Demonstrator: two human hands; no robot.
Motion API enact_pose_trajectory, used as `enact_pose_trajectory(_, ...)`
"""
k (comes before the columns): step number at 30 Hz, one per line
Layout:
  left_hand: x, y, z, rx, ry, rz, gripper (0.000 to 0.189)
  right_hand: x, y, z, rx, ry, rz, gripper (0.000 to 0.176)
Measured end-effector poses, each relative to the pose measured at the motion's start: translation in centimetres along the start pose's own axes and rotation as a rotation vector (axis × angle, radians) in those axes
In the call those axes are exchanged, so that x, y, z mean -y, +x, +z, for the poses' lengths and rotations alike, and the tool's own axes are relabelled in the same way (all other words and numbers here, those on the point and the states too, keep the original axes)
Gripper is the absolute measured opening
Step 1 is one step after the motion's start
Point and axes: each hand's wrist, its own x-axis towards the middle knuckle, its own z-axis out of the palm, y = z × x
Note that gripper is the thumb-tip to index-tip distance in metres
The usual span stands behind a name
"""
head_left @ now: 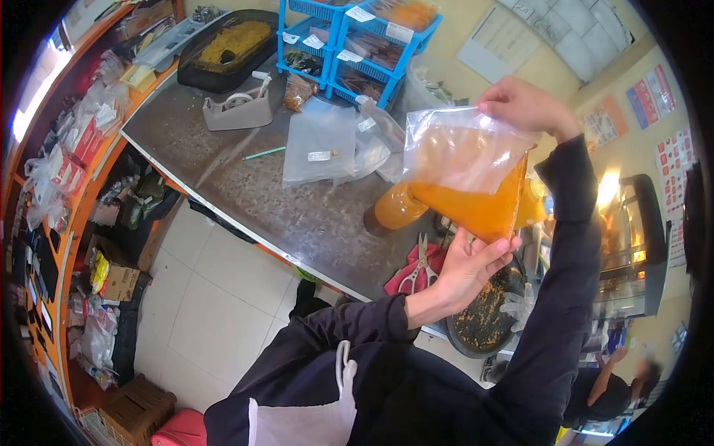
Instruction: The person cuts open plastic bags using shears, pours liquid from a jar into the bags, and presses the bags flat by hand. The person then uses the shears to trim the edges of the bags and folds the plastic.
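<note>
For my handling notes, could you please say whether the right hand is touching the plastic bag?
Touching: the head view shows the right hand pinching the plastic bag at its upper edge.

From mid-view, has shelves (87, 197) at nine o'clock; on the worktop (297, 223), a tray (199, 73) at eleven, a tape dispenser (238, 115) at its six, a basket stack (337, 56) at twelve behind plastic bags (320, 137). Holds a powder bag (480, 208) at two, between right hand (528, 108) above and left hand (476, 273) below. Has scissors (422, 265) on a cloth (436, 256) at four.
</note>
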Motion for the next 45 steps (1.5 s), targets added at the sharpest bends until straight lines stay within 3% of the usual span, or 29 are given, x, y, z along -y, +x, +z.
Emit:
enact_pose_trajectory(6, 0.3, -0.8, 0.0, 0.012, 0.054, -0.035, 0.053, 0.2, 0.1, -0.2, -0.005, -0.008, 0.036, 0.027)
enact_pose_trajectory(20, 0.9, -0.9, -1.4, -0.007, 0.014, -0.097, 0.020, 0.1, 0.3, -0.2, -0.007, 0.017, 0.041, 0.025)
enact_pose_trajectory(27, 0.4, -0.8, -1.0, -0.009, 0.024, -0.117, 0.020, 0.1, 0.4, -0.3, -0.006, 0.042, 0.038, 0.026)
enact_pose_trajectory(36, 0.0, -0.9, -1.6, -0.042, 0.016, -0.116, 0.035, 0.5, 0.2, -0.3, -0.022, 0.027, 0.036, 0.026)
enact_pose_trajectory(40, -0.5, 0.0, -3.8, -0.206, -0.054, 0.016, 0.032, -0.2, 0.3, -0.3, 0.020, 0.061, 0.029, 0.026)
enact_pose_trajectory(45, -0.8, 0.8, -4.8, -0.251, -0.035, 0.079, 0.027, 0.3, 0.0, -0.4, 0.058, 0.040, 0.047, 0.025)
